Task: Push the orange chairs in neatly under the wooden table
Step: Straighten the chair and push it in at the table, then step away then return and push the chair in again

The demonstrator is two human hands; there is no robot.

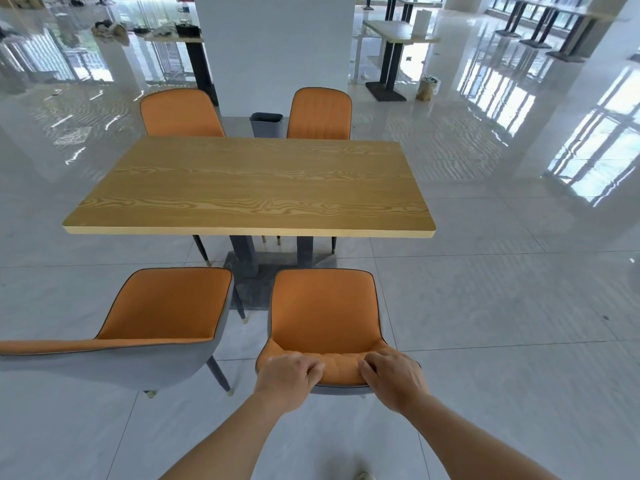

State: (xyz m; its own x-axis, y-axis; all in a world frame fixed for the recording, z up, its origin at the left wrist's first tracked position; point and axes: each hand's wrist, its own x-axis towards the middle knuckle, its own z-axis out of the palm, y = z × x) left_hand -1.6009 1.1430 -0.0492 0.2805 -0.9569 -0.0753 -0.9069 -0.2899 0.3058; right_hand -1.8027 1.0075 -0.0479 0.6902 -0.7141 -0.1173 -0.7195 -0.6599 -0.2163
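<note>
**Two chairs tucked in, two left to push**

Seen from the person's head, looking down over a wooden counter point(249, 185) on a glossy tiled floor point(485, 306). Four orange chairs stand around it.

On the far side, the far left chair point(181, 114) and the far right chair point(320, 114) stand with their backs close to the counter's far edge. They look pushed in already, though their seats are hidden.

On the near side, neither chair is in. The near right chair point(325, 317) faces the counter squarely, but its whole seat stands clear of the near edge. The left grip point(287, 379) and the right grip point(394, 382) each clasp the top of its backrest, fingers curled over the padded rim, arms stretched forward. This looks like the start of its push.

The near left chair point(166, 306) stands beside it, untouched, turned at an angle and also clear of the counter.

By this judgement, about half the job remains.

A small grey bin point(266, 124) sits between the two far chairs.
</note>
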